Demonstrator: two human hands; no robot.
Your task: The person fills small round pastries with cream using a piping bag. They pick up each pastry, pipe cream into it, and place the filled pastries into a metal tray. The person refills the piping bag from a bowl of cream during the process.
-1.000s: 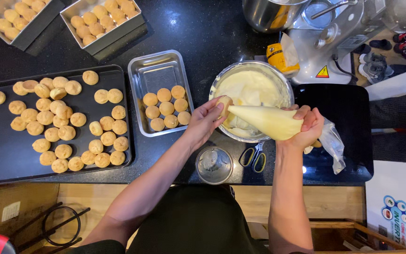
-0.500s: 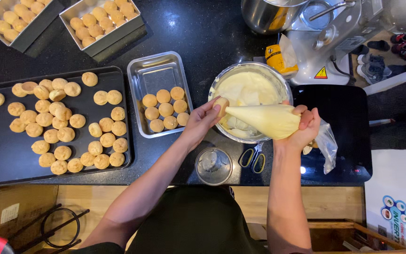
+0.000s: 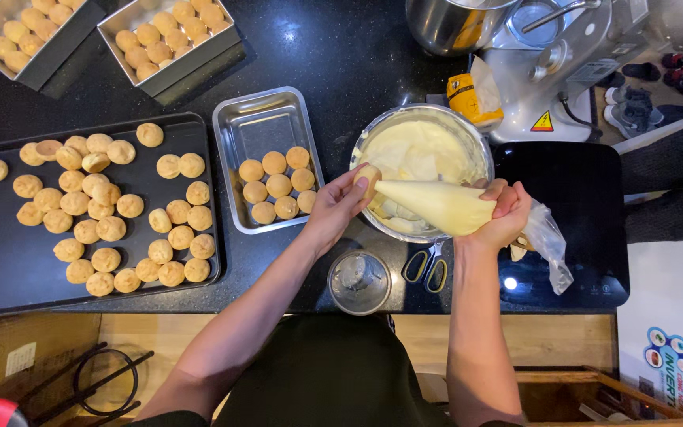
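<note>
The nozzle end of the piping bag [image 3: 435, 205] is hidden behind the small puff [image 3: 367, 177] pinched in the left hand [image 3: 333, 207], so where tip meets pastry cannot be seen. The right hand [image 3: 503, 213] covers the bag's twisted neck. Part of the cream bowl [image 3: 468, 134] lies under the bag and both hands. The scissors [image 3: 426, 267] show handles only. The frame's top edge cuts off the mixer [image 3: 571, 47] at upper right and the two pastry boxes [image 3: 33, 39] at upper left.

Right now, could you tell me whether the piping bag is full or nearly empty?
Fairly full: the piping bag bulges with pale cream from its tip to the right hand gripping its wide end.
</note>
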